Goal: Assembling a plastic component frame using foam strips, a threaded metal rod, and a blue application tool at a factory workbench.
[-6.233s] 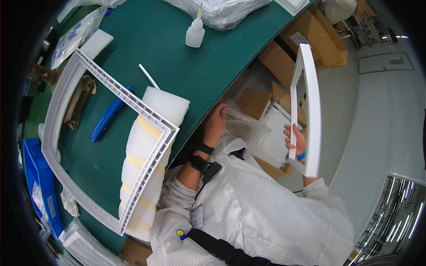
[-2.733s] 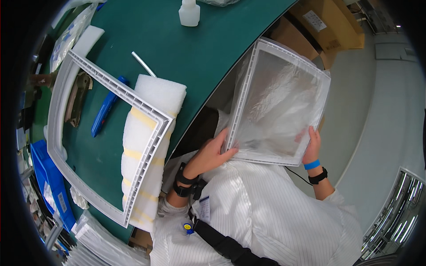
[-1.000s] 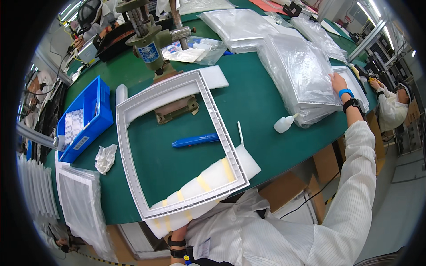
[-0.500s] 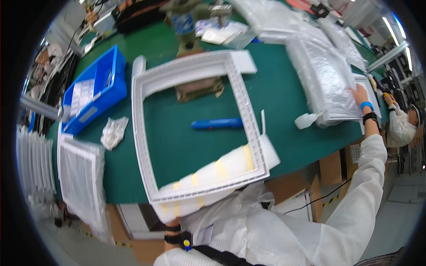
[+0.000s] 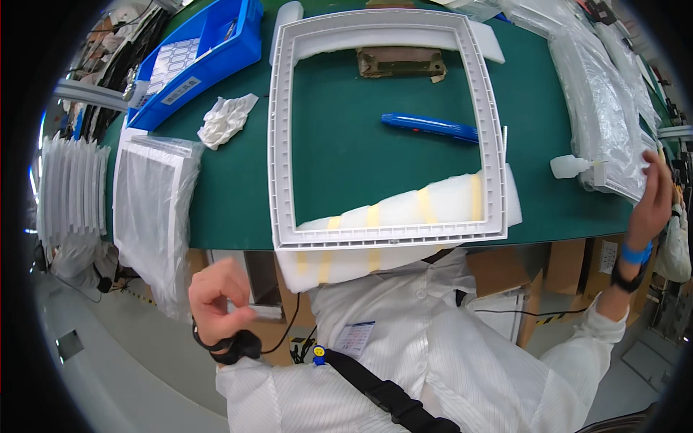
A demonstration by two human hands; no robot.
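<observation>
- Right of the big white plastic frame (image 5: 386,130), my right hand (image 5: 652,195) gripped the clear-bagged white panel (image 5: 603,119) on the green table (image 5: 346,159).
- Below the frame's left corner, my left hand (image 5: 216,292) hung loosely curled, holding nothing.

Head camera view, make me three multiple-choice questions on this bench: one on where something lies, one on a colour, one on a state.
1. Where does the blue pen lie?
A. Inside the white frame, on the green mat
B. In the blue bin
C. On the bagged stack

2. What colour is the bin at upper left?
A. Red
B. Blue
C. Grey

3. What is the left hand doing?
A. Gripping the frame
B. Holding the pen
C. Free, fingers curled, off the bench

Answers: 1 A, the frame's sides ring the pen. 2 B, its walls are blue. 3 C, it hangs below the bench edge with nothing in it; the right hand touches the bagged panels.
</observation>
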